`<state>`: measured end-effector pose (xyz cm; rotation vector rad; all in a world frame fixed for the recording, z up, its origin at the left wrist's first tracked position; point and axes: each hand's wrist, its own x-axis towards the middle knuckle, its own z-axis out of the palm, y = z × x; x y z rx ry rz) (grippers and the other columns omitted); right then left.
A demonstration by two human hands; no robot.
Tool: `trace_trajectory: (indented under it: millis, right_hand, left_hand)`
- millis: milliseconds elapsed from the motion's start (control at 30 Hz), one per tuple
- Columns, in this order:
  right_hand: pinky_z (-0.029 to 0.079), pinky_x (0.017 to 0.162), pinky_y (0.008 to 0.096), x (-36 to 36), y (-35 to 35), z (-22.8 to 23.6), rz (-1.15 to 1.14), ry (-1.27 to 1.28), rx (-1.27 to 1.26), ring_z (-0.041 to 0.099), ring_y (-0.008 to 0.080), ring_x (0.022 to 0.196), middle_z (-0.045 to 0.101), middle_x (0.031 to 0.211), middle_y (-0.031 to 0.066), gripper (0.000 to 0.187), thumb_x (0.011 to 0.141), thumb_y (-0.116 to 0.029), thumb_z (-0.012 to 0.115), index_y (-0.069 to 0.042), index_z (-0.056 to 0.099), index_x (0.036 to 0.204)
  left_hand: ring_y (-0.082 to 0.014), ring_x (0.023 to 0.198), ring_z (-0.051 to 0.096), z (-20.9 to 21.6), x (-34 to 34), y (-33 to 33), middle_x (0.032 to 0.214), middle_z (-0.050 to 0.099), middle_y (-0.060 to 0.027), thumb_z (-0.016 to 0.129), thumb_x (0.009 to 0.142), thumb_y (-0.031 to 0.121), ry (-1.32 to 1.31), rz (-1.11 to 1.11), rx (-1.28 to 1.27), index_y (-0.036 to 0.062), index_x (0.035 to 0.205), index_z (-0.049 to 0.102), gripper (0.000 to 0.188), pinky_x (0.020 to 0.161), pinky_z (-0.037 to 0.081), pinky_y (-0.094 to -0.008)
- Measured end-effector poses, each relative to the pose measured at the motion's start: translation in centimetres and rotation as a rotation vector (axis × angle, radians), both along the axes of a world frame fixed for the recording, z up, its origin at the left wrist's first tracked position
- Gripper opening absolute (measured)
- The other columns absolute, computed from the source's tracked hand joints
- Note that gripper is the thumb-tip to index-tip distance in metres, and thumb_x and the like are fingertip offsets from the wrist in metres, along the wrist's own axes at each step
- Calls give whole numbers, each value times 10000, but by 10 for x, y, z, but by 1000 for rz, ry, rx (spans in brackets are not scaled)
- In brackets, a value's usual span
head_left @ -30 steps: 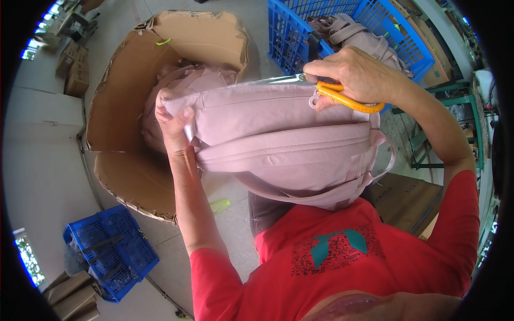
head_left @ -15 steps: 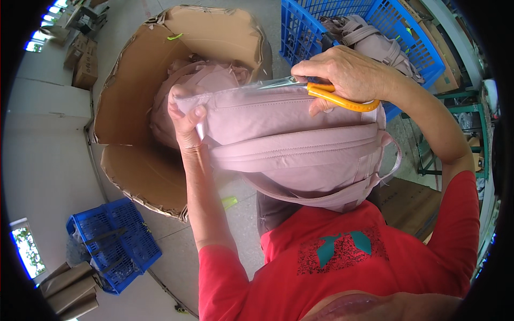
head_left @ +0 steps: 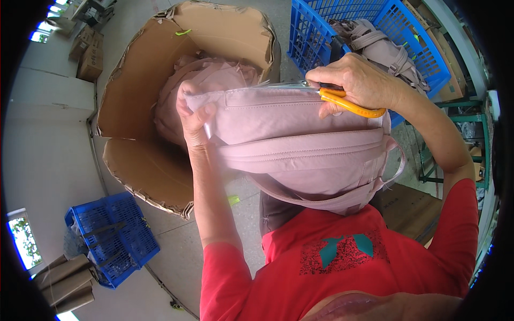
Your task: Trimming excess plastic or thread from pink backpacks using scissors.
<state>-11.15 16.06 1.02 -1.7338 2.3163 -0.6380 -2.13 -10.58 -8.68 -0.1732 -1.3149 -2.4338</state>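
A pale pink fabric backpack (head_left: 300, 128) lies across my lap, its padded straps facing up and a loop hanging at its right end. My left hand (head_left: 195, 113) pinches the bag's far left corner between thumb and fingers. In my right hand (head_left: 361, 83) is a pair of scissors (head_left: 350, 104) with orange handles. Their metal blades lie along the bag's far edge, pointing left toward my left hand. Whether the blades have fabric between them I cannot tell.
Beyond the bag stands a large cardboard box (head_left: 126, 88) with pink bags or fabric (head_left: 214, 75) inside. A blue plastic crate (head_left: 310, 37) at the far right holds more pink bags (head_left: 380, 45). Another blue crate (head_left: 115, 235) sits at lower left. Flat cardboard (head_left: 409, 211) lies by my right side.
The scissors' handles have come closer together in my right hand. Both hands and the backpack appear slightly farther right in the picture, as do the box and far crate.
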Motion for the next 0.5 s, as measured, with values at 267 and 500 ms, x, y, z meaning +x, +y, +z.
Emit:
trace_trajectory:
  millis: [267, 500]
  right_hand:
    - [403, 487, 362, -2, -20, 1, 56, 69, -37, 522, 327, 523, 513, 548, 130, 456, 644, -390, 719, -26, 506, 820]
    - [397, 465, 342, 1, -24, 1, 29, 5, 24, 519, 294, 470, 521, 520, 118, 436, 664, -386, 708, -22, 529, 823]
  left_hand:
    - [-199, 692, 531, 2, -1, 5, 758, 538, -145, 717, 575, 104, 57, -7, 10, 92, 761, 383, 382, 643, 485, -301]
    - [-207, 679, 547, 1, 2, 1, 763, 545, -157, 717, 579, 79, 80, -10, 46, 85, 766, 395, 372, 643, 497, -302]
